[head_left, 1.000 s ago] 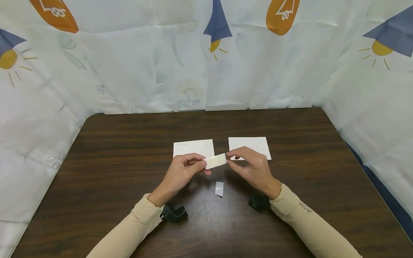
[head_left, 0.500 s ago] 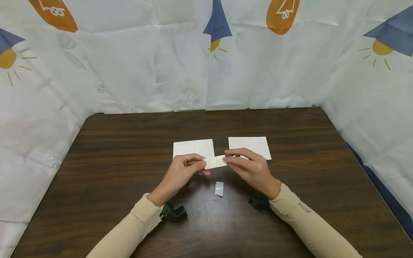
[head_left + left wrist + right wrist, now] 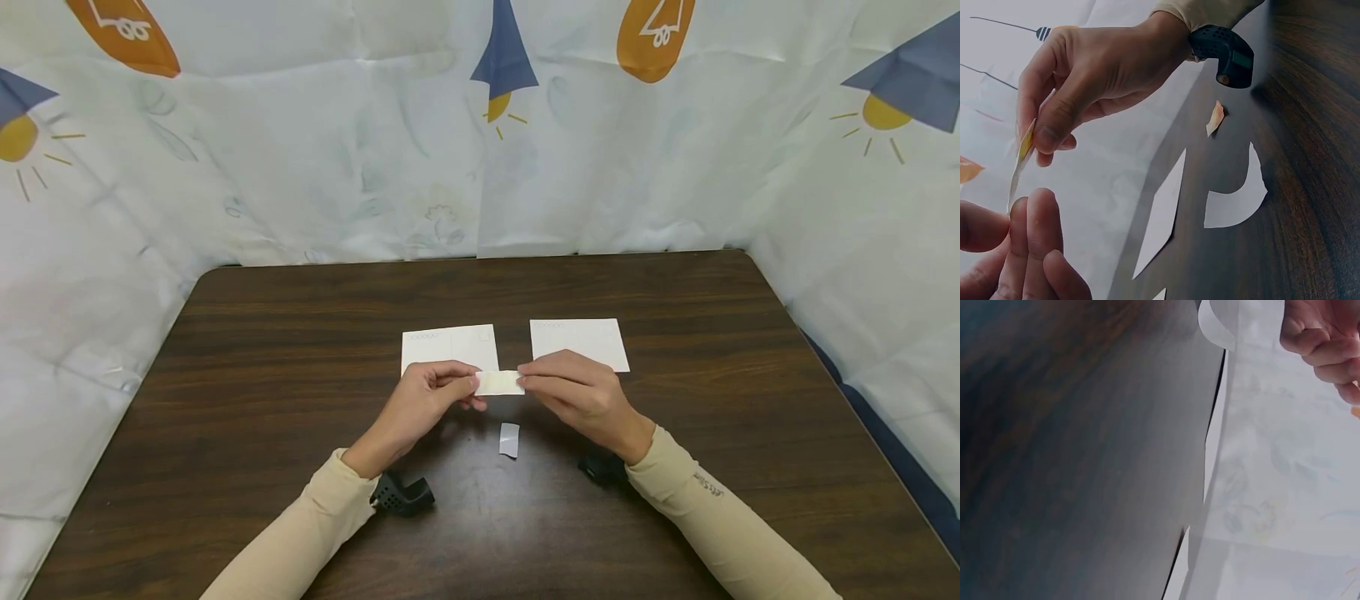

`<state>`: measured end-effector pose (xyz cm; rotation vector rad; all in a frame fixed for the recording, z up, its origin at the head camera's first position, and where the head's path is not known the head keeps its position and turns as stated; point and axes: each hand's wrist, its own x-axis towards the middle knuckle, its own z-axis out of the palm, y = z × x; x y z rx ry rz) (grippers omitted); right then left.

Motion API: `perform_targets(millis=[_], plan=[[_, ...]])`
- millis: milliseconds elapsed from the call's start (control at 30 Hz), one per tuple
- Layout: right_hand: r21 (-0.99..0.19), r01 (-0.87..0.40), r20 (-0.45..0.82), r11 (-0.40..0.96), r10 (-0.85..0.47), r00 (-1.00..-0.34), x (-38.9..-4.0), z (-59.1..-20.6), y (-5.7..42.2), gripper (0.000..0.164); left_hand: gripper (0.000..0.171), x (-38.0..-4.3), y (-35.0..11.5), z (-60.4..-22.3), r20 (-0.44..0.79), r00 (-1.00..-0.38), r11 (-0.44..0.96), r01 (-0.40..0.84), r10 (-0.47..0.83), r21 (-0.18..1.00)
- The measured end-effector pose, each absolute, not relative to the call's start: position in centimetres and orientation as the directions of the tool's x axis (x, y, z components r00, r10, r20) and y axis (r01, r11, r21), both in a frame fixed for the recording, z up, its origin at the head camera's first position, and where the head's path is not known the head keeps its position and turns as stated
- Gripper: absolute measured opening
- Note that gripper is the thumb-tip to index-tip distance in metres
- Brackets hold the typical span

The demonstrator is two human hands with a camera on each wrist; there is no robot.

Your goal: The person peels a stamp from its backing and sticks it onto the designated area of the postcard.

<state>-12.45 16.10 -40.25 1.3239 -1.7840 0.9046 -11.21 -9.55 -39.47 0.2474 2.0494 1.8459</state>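
Observation:
A small pale cream paper strip [image 3: 499, 383] is stretched level between both hands, above the table. My left hand [image 3: 431, 396] pinches its left end between thumb and fingers. At the strip's right end, my right hand [image 3: 581, 392] pinches with thumb and forefinger. Seen edge-on in the left wrist view, the strip [image 3: 1020, 159] looks thin, with a yellowish patch beside the right thumb. Behind the hands lie two white cards with faint printed lines, a left card [image 3: 450, 343] and a right card [image 3: 581, 340]; the hands overlap their near edges.
A small curled white paper scrap [image 3: 509, 440] lies on the dark wooden table [image 3: 300, 308], nearer than the strip. The left wrist view also shows a tiny orange-tinted scrap [image 3: 1215, 119]. A printed white curtain [image 3: 375, 167] stands behind the table. Both wrists wear black devices.
My right hand has closed in on the strip's free right end and now pinches it. The strip has turned from slanted to level. The cards and scrap have stayed put.

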Motion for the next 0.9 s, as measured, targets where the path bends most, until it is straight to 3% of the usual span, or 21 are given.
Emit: perform_targets(millis=[167,333,633,900], plan=[[-0.1,-0.966,0.869,0.239,-0.452,-0.201,-12.5,-40.1,15.8,0.009,0.026,-11.2,-9.8,-39.3,-0.126,-0.922,0.115,-0.09,0.365,0.989],[-0.14,-0.951,0.875,0.275,-0.415,-0.249,-12.6,-40.1,15.2,0.008,0.026,-11.1,-10.2,-39.1,-0.098,-0.928,0.145,-0.049,0.358,0.988],[-0.312,-0.898,0.862,0.309,-0.306,-0.405,-12.8,-39.8,14.2,0.022,0.025,-11.4,-11.7,-39.2,-0.034,-0.959,0.413,0.09,0.283,0.906],[-0.487,-0.803,0.783,0.344,-0.235,-0.576,-13.1,-39.5,13.8,0.02,0.036,-11.8,-13.2,-39.3,0.11,-0.946,0.653,0.29,0.304,0.7]])
